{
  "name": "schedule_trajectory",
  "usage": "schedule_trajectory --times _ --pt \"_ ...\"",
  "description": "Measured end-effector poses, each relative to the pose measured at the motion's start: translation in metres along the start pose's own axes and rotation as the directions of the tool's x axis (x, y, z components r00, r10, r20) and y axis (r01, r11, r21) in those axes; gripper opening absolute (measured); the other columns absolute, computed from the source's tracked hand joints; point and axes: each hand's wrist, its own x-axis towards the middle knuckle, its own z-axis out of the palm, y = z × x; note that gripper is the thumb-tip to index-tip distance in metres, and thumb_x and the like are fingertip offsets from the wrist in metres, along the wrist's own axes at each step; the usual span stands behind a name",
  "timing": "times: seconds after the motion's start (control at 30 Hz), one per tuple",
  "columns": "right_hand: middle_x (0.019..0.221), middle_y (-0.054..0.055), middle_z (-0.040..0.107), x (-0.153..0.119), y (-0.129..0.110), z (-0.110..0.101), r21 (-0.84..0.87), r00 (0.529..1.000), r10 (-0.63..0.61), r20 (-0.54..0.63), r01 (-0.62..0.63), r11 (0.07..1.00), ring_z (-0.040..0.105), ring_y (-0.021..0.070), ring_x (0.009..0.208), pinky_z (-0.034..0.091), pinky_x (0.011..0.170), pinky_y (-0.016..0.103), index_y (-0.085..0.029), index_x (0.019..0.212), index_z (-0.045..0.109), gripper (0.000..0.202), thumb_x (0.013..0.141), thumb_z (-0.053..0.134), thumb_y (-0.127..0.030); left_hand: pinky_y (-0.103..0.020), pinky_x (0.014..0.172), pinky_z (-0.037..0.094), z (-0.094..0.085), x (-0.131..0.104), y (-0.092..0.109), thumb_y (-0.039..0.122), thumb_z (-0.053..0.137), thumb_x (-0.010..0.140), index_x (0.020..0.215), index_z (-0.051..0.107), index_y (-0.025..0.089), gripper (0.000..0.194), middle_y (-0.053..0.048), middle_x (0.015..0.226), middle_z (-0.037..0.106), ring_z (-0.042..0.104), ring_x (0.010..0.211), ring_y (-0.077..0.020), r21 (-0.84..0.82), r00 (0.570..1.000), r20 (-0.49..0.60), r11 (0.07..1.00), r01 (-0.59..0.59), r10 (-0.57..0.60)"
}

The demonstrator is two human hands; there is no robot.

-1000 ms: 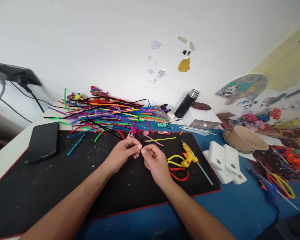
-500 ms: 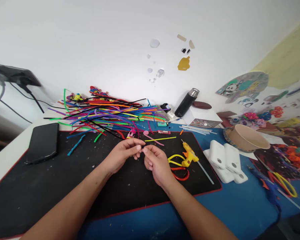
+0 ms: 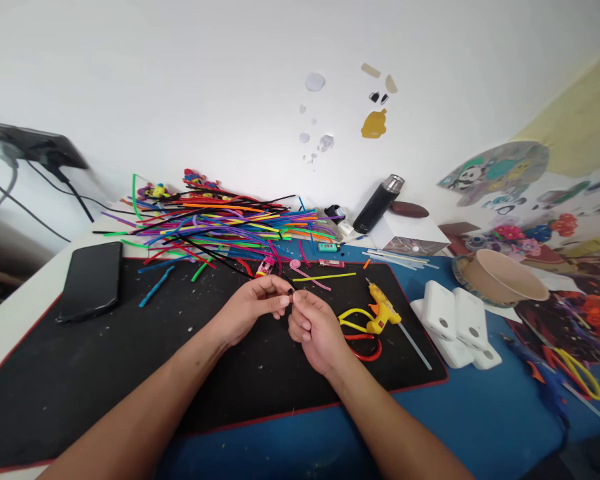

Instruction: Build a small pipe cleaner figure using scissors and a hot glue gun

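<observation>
Over the black mat, left hand and right hand pinching a black pipe cleaner (tiny) between fingertips.

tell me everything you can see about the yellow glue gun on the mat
The glue gun is a small yellow one, plastic by its look, with an orange nozzle tip pointing toward the wall. It lies on its side on the black mat, right of the right hand, which does not touch it. A pale glue stick juts from its back end toward the mat's right edge. It rests beside, perhaps partly on, the yellow-handled scissors. No cord can be made out.
</observation>
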Motion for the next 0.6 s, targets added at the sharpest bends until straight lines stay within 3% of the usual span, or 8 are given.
schedule_trajectory --times 0.6 --pt "0.049 -0.013 0.037 -0.0004 0.0052 0.0021 -0.120 0.996 -0.085 0.004 0.085 0.989 0.023 0.0041 0.041 0.014 0.044 0.022 -0.019 0.081 0.065 0.039 0.081 0.087 -0.051 -0.026 0.063 0.047 0.0037 -0.0007 0.0033 0.040 0.093 0.076 0.087 0.076 0.017 0.031 0.001 0.075 0.066 0.056 0.063 -0.0110 0.029 0.999 -0.023 0.999 -0.030 0.031"
